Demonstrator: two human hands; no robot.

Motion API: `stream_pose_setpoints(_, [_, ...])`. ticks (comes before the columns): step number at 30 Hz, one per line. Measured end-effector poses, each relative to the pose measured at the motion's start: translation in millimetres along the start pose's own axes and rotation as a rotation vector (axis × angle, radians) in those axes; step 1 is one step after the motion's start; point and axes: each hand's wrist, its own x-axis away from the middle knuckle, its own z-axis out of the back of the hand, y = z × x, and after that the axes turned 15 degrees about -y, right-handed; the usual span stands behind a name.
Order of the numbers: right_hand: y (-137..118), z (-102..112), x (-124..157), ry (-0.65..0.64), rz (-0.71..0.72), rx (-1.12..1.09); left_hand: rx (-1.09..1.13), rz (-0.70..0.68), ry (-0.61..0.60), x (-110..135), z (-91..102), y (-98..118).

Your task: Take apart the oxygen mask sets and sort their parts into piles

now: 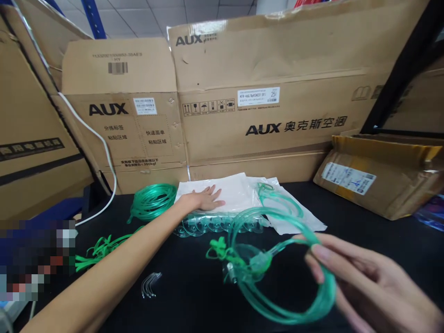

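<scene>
My right hand (360,273) pinches a coil of clear green tubing (289,317) by its right side, held up over the black table. A green translucent oxygen mask (258,266) with a green strap (219,249) sits at the left of that coil. Further back, my left hand (205,200) lies with fingers spread on a stack of white plastic bags (234,187). Just in front of the stack stands a row of clear green masks (217,225). To its right, another green tube set (286,203) rests on a white bag (305,222).
Loose coils of green tubing (152,201) lie left of the bags, with green straps (100,252) nearer me. Several thin metal strips (150,284) are on the black table (183,305). Cardboard (215,134) walls the back; an opened carton (378,180) stands at right.
</scene>
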Motion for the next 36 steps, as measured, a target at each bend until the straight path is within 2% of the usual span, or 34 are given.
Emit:
stream_pose_setpoints(3, [3.6, -31.8, -16.1, -0.193, -0.038, -0.071, -0.021, 0.000, 0.011, 1.7, 7.0, 5.0])
stream_pose_setpoints(5, [7.3, -44.1, -26.2, -0.212, -0.054, -0.105, -0.030, -0.041, 0.054, 8.8, 13.5, 10.7])
stream_pose_setpoints(8, [16.3, -45.5, -38.3, -0.287, -0.111, -0.096, -0.025, -0.158, 0.175, 32.0, 20.8, 25.2])
stream_pose_setpoints(10, [23.3, -39.0, -44.4, -0.332, -0.139, 0.028, -0.010, -0.238, 0.267, 55.4, 20.1, 38.8])
stream_pose_setpoints(12, [28.3, -31.7, -48.4, -0.255, -0.113, 0.249, 0.013, -0.291, 0.327, 83.1, 12.5, 53.2])
stream_pose_setpoints(14, [30.3, -27.1, -50.3, -0.098, 0.004, 0.492, 0.041, -0.331, 0.326, 111.1, -1.8, 65.1])
stream_pose_setpoints(16, [30.5, -27.2, -51.9, 0.013, 0.199, 0.672, 0.085, -0.389, 0.298, 135.1, -19.8, 71.7])
stream_pose_setpoints(19, [32.9, -36.8, -59.0, -0.033, 0.469, 0.865, 0.096, -0.382, 0.212, 157.4, -45.5, 70.1])
stream_pose_setpoints(21, [37.6, -47.3, -68.1, -0.115, 0.575, 1.014, 0.071, -0.327, 0.154, 163.1, -58.5, 62.5])
stream_pose_setpoints(25, [47.1, -64.6, -86.0, -0.239, 0.616, 1.203, 0.024, -0.293, 0.109, 164.2, -73.6, 45.0])
stream_pose_setpoints(28, [48.7, -67.7, -89.2, -0.294, 0.629, 1.167, -0.059, -0.307, 0.128, 165.5, -76.6, 42.5])
stream_pose_setpoints(31, [46.2, -66.2, -85.6, -0.338, 0.639, 1.069, -0.170, -0.315, 0.117, 167.5, -75.8, 49.7])
stream_pose_setpoints(36, [40.7, -66.4, -82.0, -0.372, 0.600, 0.947, -0.217, -0.236, 0.092, 166.3, -79.4, 62.3])
